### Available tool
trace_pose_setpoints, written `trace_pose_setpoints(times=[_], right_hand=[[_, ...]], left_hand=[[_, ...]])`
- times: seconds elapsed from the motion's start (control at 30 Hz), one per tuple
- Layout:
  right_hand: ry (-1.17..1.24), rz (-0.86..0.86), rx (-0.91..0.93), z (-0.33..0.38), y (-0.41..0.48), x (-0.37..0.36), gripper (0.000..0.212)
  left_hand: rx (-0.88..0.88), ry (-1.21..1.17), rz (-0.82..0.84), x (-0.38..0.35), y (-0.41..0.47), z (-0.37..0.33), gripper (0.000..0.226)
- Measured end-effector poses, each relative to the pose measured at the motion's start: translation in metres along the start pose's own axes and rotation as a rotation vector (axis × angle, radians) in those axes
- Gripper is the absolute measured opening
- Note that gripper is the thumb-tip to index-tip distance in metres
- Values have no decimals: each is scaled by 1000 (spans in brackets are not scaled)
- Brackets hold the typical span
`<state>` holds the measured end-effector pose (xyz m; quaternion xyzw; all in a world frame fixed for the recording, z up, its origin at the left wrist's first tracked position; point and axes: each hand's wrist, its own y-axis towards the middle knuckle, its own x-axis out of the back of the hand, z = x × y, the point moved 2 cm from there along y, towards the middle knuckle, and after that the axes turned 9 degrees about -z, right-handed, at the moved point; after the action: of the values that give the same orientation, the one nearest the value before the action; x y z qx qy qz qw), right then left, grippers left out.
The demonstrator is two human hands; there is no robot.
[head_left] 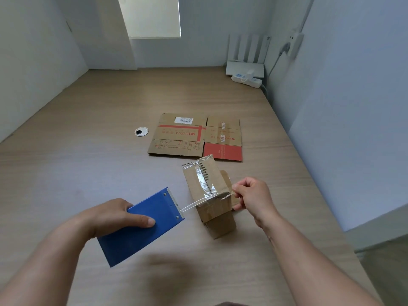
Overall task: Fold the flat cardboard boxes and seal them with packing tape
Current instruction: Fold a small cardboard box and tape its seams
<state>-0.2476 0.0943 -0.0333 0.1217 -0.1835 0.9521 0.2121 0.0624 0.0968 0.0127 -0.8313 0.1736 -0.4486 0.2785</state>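
A small folded cardboard box (213,208) stands on the wooden table (88,151), its top seam covered with shiny clear tape. My left hand (114,214) grips a blue tape dispenser (141,226) left of the box. A strip of clear tape (194,204) stretches from the dispenser's toothed edge across to the box. My right hand (254,195) pinches the tape's end at the box's right side. A flat unfolded cardboard box (196,138) with red print lies further back.
A round cable grommet (141,131) sits in the table left of the flat box. A white router (245,67) and a power strip (247,80) stand at the far right corner. Walls close the table on the left, back and right.
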Motion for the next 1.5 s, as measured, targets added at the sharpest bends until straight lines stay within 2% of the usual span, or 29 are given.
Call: trace_pose_setpoints(times=[0.13, 0.4, 0.47, 0.5, 0.57, 0.63, 0.73, 0.83, 0.97, 1.1, 1.27, 1.3, 1.4, 1.5], right_hand=[[-50, -5, -27, -6, 6, 0, 21], [-15, 97, -188, -13, 10, -2, 16], [-165, 55, -167, -11, 11, 4, 20], [-305, 5, -134, -10, 12, 9, 28], [-509, -132, -9, -5, 12, 17, 38], [-489, -176, 188, 0, 8, 16, 21], [-519, -102, 341, 1, -1, 0, 22], [-521, -92, 311, -5, -1, -9, 18], [-332, -44, 205, -10, 2, -8, 17], [-272, -34, 149, -10, 4, -8, 15], [-282, -69, 144, -9, 5, -10, 16], [-282, -68, 147, -8, 5, -11, 16], [-290, -69, 139, -9, 3, -14, 15], [-281, -96, 132, -7, 5, -14, 15]], left_hand=[[52, 30, -15, -14, 14, -8, 67], [111, 43, -4, -37, 38, -26, 66], [110, 58, -4, -39, 40, -31, 68], [107, 64, -8, -39, 41, -33, 68], [98, 70, -11, -39, 41, -35, 68], [91, 80, -12, -38, 42, -37, 68], [96, 95, -8, -38, 43, -38, 69], [99, 103, -12, -37, 42, -39, 69], [120, 96, -25, -38, 41, -37, 61], [166, 81, -33, -37, 40, -33, 59], [206, 115, -155, -42, 39, -51, 44], [199, 186, -217, -42, 38, -54, 40], [169, 633, -393, -45, 29, -40, 29], [173, 599, -529, -47, 31, -23, 35]])
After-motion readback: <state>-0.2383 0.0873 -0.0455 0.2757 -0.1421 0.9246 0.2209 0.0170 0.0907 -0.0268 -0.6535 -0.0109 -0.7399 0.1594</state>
